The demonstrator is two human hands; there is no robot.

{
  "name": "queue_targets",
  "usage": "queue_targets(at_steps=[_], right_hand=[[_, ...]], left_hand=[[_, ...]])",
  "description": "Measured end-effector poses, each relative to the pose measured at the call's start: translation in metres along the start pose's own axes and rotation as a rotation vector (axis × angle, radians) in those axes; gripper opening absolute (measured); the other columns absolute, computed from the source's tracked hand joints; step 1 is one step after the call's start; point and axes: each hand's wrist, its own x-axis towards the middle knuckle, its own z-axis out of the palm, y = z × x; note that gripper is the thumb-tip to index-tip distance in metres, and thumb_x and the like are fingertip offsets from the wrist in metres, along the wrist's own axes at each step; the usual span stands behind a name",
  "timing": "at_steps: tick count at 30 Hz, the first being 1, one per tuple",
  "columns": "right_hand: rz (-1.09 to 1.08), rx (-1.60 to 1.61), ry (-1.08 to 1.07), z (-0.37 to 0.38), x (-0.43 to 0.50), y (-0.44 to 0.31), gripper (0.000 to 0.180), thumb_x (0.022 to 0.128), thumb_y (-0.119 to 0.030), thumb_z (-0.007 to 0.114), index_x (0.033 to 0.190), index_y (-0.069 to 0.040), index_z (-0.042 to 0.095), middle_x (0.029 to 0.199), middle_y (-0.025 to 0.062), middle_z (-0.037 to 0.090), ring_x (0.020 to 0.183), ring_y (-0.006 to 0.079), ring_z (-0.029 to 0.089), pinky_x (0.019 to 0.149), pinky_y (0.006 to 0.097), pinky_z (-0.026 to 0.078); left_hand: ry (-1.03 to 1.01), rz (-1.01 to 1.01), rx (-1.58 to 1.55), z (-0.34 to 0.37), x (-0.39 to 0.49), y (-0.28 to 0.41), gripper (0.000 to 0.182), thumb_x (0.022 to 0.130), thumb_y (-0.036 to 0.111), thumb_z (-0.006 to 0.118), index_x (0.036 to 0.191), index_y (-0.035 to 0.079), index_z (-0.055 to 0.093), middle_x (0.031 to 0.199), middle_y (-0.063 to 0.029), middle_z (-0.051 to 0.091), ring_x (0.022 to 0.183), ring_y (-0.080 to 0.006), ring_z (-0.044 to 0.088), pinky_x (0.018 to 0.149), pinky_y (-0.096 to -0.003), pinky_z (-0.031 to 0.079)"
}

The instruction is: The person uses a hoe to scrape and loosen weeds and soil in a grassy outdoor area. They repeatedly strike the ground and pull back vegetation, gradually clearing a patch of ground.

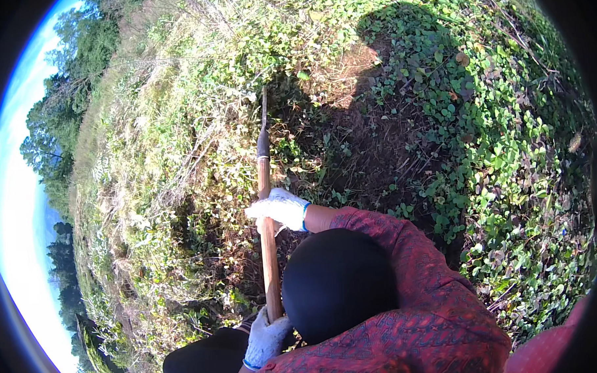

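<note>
A hand tool with a wooden handle [269, 256] lies lengthwise before me. Its dark metal socket [263, 144] narrows into a thin blade or tine [264, 106], whose far end is among leaves; the exact kind of tool cannot be told. My right hand [282, 209], in a white knitted glove with a blue cuff edge, is closed around the middle of the handle. Lower down, my left hand [267, 336], gloved alike, grips the handle near its rear end. Both hands are below the socket, with a stretch of bare wood between them.
Low leafy plants [515, 179] cover the ground at the right. Dry stems and grass [180, 176] stand at the left, and brown soil [375, 134] shows in my shadow. My dark-clothed knees [339, 283] are close beside the handle. Trees [54, 126] line the far left.
</note>
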Motion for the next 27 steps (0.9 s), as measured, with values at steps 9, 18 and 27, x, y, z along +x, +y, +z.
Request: queue_targets(at_steps=[9,18,27], right_hand=[[-0.139,0.366,0.391,-0.088,0.084,-0.047,0.018,0.091,-0.019,0.074,0.096,-0.003,0.068,0.082,0.0065,0.065,0.07,0.0218,0.067,0.06,0.0382,0.058],[0.075,0.047,-0.086,0.023,0.023,0.024,0.025,0.085,-0.023,0.079,0.089,-0.001,0.069,0.078,0.0105,0.07,0.065,0.0229,0.071,0.055,0.0388,0.059],[-0.287,0.434,0.296,-0.037,0.016,-0.031,0.016,0.09,-0.011,0.074,0.091,-0.005,0.059,0.069,0.0027,0.057,0.059,0.019,0.063,0.05,0.0318,0.054]], left_hand=[[-0.159,0.45,0.352,0.015,0.103,0.092,0.03,0.09,0.021,0.073,0.106,-0.003,0.062,0.083,-0.004,0.068,0.07,-0.0104,0.063,0.064,-0.0275,0.053],[0.135,-0.025,-0.004,0.0,-0.002,-0.01,0.044,0.086,0.02,0.074,0.12,-0.003,0.06,0.088,-0.0058,0.069,0.07,-0.0102,0.063,0.062,-0.0265,0.051],[-0.021,0.653,0.554,-0.005,0.097,-0.026,0.049,0.093,0.026,0.071,0.129,-0.004,0.056,0.103,-0.0186,0.072,0.095,-0.0191,0.071,0.083,-0.0337,0.055]])
